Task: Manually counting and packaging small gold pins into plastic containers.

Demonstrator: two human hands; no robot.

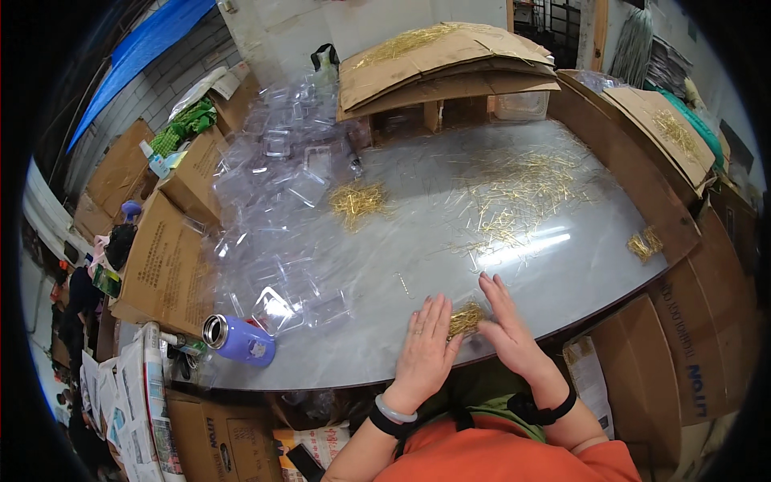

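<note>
A small bundle of thin golden wire pieces (pixel 465 320) lies near the front edge of the grey table (pixel 361 277). My left hand (pixel 427 341) rests along the left side of this bundle, its fingers stretched out. On the bundle's other side is my right hand (pixel 514 329), fingers straight and thumb reaching toward the wires. Both hands are open, palms facing inward; whether they press on the wires is hard to tell. A single wire piece (pixel 403 284) lies just beyond my left fingertips.
Clear plastic boxes (pixel 277 145) crowd the table's left side. Loose golden wires (pixel 522 193) spread at the back right, with a denser heap (pixel 358 202) left of them. A purple bottle (pixel 241 341) stands front left. Cardboard (pixel 450 68) bridges the back; another wire bundle (pixel 644 243) sits far right.
</note>
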